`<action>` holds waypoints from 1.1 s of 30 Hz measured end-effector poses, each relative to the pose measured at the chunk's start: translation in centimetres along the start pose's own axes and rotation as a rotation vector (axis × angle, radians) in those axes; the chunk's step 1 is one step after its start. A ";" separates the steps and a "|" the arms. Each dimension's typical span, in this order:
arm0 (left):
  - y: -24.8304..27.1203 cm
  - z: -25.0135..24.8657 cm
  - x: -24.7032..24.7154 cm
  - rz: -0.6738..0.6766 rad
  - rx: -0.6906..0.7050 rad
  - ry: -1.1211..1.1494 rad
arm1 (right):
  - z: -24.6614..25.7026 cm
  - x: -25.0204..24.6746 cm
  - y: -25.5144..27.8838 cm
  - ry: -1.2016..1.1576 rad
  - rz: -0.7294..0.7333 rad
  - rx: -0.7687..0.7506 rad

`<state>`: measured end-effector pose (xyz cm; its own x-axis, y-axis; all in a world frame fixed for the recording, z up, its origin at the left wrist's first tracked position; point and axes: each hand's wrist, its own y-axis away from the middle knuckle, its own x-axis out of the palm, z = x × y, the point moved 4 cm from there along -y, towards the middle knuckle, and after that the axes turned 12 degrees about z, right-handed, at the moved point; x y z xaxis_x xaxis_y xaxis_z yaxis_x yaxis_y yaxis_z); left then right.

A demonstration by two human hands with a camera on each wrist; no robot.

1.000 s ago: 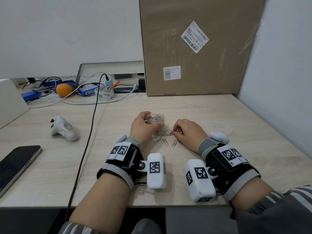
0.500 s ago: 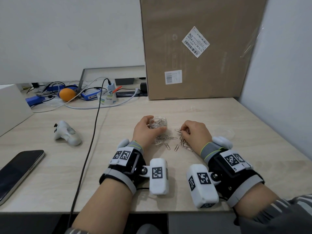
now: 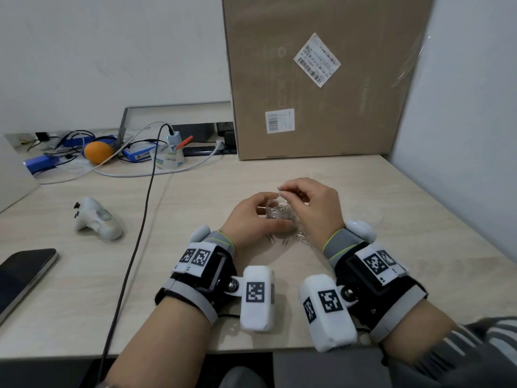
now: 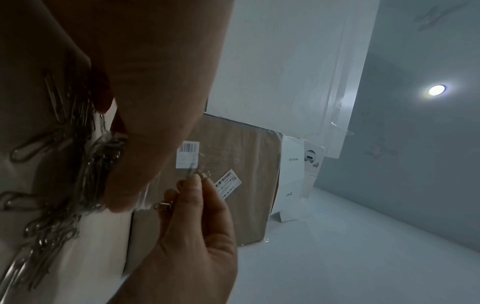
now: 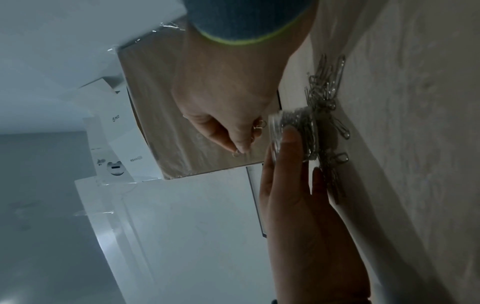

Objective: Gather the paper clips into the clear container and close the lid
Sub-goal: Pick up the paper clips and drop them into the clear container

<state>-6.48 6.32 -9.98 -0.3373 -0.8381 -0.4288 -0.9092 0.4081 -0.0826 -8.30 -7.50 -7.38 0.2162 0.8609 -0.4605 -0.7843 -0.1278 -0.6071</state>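
Observation:
On the wooden table, my left hand grips the small clear container, which holds several silver paper clips. Just above its open mouth, my right hand pinches a few paper clips. More loose paper clips lie on the table beside the container, between my wrists. The right wrist view shows the right hand pinching clips next to the container, with loose clips beyond it. In the left wrist view, the right hand hangs by the container. The clear lid lies faintly visible on the right.
A tall cardboard box stands at the back and a wall closes the right side. A black cable runs down the table on the left. Further left lie a white controller and a phone. An orange sits among cables far back.
My right hand has lifted from the loose clips on the table and moved left, over the container, with clips pinched in it. The left hand stays on the container.

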 end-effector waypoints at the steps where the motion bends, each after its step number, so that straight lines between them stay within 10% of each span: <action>1: 0.0 -0.2 0.1 0.019 0.014 -0.028 | -0.1 0.2 -0.1 0.025 0.029 -0.009; 17: -0.1 -0.3 -0.3 -0.095 0.032 -0.043 | -0.4 0.9 0.0 -0.112 0.141 0.120; 23: 0.3 1.1 -3.3 -0.450 -0.070 0.065 | -1.9 -1.0 0.1 -0.074 -0.108 0.301; 28: 0.8 2.3 -5.1 -0.575 -0.167 0.035 | -2.9 0.4 0.4 0.117 0.221 0.400; 33: 0.8 2.3 -4.8 -0.543 -0.166 0.057 | -3.3 0.1 0.8 0.099 0.222 0.511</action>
<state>-4.99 11.50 -10.05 0.1806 -0.9318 -0.3148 -0.9805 -0.1452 -0.1328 -6.98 -9.15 -9.98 0.0482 0.7870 -0.6151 -0.9937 -0.0248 -0.1097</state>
